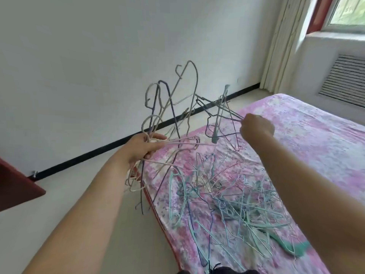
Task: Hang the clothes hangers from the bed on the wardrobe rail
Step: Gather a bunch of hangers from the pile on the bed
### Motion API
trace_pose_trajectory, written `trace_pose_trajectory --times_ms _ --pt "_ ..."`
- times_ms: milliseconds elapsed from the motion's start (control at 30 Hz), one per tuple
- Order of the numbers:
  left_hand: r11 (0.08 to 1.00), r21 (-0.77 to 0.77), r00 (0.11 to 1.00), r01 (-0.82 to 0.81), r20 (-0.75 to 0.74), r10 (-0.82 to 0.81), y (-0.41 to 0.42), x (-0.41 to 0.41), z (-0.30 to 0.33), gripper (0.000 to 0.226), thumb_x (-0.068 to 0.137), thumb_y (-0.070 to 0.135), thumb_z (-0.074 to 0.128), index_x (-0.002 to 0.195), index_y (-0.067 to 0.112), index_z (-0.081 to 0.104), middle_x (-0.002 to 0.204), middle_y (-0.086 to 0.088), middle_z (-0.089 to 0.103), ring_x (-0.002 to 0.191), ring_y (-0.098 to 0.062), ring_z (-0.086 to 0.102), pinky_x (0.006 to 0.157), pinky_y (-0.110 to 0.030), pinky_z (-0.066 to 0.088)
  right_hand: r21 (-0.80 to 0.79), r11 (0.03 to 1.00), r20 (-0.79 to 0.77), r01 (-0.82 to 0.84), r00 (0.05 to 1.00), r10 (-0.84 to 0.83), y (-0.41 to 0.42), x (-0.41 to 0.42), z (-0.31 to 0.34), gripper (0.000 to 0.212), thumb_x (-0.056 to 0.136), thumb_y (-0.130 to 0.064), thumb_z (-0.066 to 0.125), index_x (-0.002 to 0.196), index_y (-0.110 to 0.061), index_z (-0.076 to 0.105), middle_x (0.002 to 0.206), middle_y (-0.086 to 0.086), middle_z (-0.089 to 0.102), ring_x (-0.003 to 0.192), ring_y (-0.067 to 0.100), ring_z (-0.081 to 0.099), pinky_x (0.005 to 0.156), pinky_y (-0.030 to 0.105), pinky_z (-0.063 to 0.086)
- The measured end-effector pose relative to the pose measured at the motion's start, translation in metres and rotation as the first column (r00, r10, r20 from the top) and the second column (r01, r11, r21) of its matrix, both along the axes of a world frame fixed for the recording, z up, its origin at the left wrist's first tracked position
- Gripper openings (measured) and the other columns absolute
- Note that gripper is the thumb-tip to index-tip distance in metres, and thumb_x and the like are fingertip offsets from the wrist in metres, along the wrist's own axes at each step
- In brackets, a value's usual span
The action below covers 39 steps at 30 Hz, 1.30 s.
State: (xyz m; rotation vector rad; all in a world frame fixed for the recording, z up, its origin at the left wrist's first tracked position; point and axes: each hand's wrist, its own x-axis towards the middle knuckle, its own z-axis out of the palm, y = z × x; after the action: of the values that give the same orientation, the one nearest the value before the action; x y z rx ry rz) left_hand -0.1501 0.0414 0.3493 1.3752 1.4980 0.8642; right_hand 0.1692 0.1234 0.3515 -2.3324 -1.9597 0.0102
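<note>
Two hands work one tangle of wire clothes hangers. My left hand (145, 148) is curled round a bundle of pale hangers (158, 115), hooks rising above the fist and shoulders trailing below it. My right hand (255, 126) is closed in a pinch on the bar of a dark wire hanger (219, 113) that stretches away from the fingers toward the left-hand bundle; whether it is hooked into that bundle I cannot tell. Beneath both grips, the loose pile of teal and white hangers (227, 198) lies heaped on the pink floral bedsheet (308, 135), with a broader teal plastic hanger (286, 244) at its nearer edge. No wardrobe rail is in view; a reddish-brown panel (17, 186), possibly a wardrobe door, shows beyond my left forearm.

Handling, as a judgement: thin coated wire is light and springy, bends under a hard pull, and snags hook-in-hook. Taking hold at the neck just under the hook should let each piece be lifted free. No container is present; the bed alone bears the stock.
</note>
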Motion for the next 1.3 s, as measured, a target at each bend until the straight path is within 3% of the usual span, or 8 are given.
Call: trace_pose_trajectory --times_ms 133,467,700,833,933,1100,1167,1300 --pt "0.993 -0.062 0.977 -0.101 0.183 0.111 0.009 0.003 0.006 0.013 0.089 0.012 0.066 0.101 0.008 0.065 0.055 0.003 0.037 0.043 -0.006 0.032 0.040 -0.018 0.031 -0.155 0.988 -0.091 0.027 0.995 -0.042 -0.012 0.008 -0.042 0.022 0.093 -0.010 0.045 0.109 -0.008 0.060 0.103 0.013 0.066 0.090 0.030 0.063 0.070 0.033 0.047" --pt "0.961 -0.269 0.967 -0.066 0.222 0.128 0.006 -0.020 -0.033 0.013 0.090 0.016 0.063 0.099 0.015 0.054 0.054 0.003 0.036 0.041 -0.007 0.030 0.045 -0.021 0.025 -0.239 0.971 -0.283 0.008 0.956 -0.077 -0.024 0.018 -0.067 0.030 0.097 -0.030 0.046 0.112 -0.007 0.058 0.112 0.014 0.063 0.098 0.032 0.060 0.075 0.035 0.042" --pt "0.974 -0.203 0.972 -0.103 0.190 0.142 0.009 -0.031 -0.014 0.003 0.095 0.016 0.057 0.097 0.014 0.055 0.053 0.004 0.039 0.040 -0.005 0.036 0.047 -0.022 0.033 -0.123 0.991 -0.190 0.046 0.979 -0.069 -0.018 0.004 -0.040 0.021 0.096 -0.021 0.045 0.103 -0.011 0.062 0.088 0.010 0.061 0.077 0.028 0.057 0.066 0.029 0.041" --pt "0.972 -0.159 0.933 -0.175 0.288 0.216 0.010 -0.019 -0.002 0.004 0.094 0.022 0.059 0.091 0.019 0.060 0.061 0.002 0.047 0.043 -0.007 0.042 0.054 -0.028 0.040 -0.049 0.997 -0.259 0.065 0.963 -0.075 -0.022 -0.017 -0.017 0.018 0.092 -0.012 0.047 0.103 -0.010 0.061 0.094 0.012 0.064 0.082 0.030 0.059 0.065 0.030 0.040" --pt "0.962 -0.122 0.905 -0.243 0.330 0.271 0.004 0.009 0.007 0.004 0.093 0.022 0.060 0.090 0.021 0.061 0.070 -0.002 0.064 0.049 -0.009 0.052 0.055 -0.027 0.044 -0.041 0.999 -0.470 -0.018 0.882 -0.004 -0.031 -0.043 -0.009 0.026 0.093 -0.007 0.041 0.112 -0.006 0.058 0.085 0.007 0.059 0.066 0.021 0.054 0.057 0.026 0.040" --pt "0.982 -0.025 0.958 -0.185 0.217 0.186 -0.009 0.064 -0.001 0.012 0.099 0.028 0.050 0.103 0.019 0.056 0.092 0.000 0.075 0.077 -0.014 0.070 0.071 -0.032 0.042 0.021 0.991 -0.774 -0.132 0.625 0.099 -0.070 -0.112 -0.010 0.047 0.095 -0.005 0.038 0.141 -0.011 0.035 0.121 0.011 0.061 0.094 0.022 0.063 0.080 0.037 0.054" --pt "0.987 0.006 0.975 -0.162 0.156 0.159 -0.013 0.081 -0.016 0.010 0.100 0.028 0.049 0.099 0.021 0.055 0.081 0.006 0.071 0.070 -0.006 0.067 0.069 -0.028 0.043 -0.010 0.990 -0.839 -0.138 0.540 0.067 -0.086 -0.133 -0.011 0.043 0.098 -0.016 0.037 0.141 -0.016 0.029 0.110 0.012 0.063 0.091 0.028 0.064 0.080 0.046 0.054" --pt "0.974 0.021 0.954 -0.225 0.208 0.216 -0.020 0.084 -0.036 0.023 0.095 0.016 0.057 0.075 0.026 0.054 0.063 0.013 0.060 0.061 -0.001 0.058 0.056 -0.015 0.043 0.002 0.982 -0.839 -0.188 0.534 0.104 -0.114 -0.150 -0.012 0.037 0.099 -0.024 0.032 0.136 -0.022 0.030 0.121 0.012 0.061 0.106 0.034 0.059 0.078 0.037 0.038"
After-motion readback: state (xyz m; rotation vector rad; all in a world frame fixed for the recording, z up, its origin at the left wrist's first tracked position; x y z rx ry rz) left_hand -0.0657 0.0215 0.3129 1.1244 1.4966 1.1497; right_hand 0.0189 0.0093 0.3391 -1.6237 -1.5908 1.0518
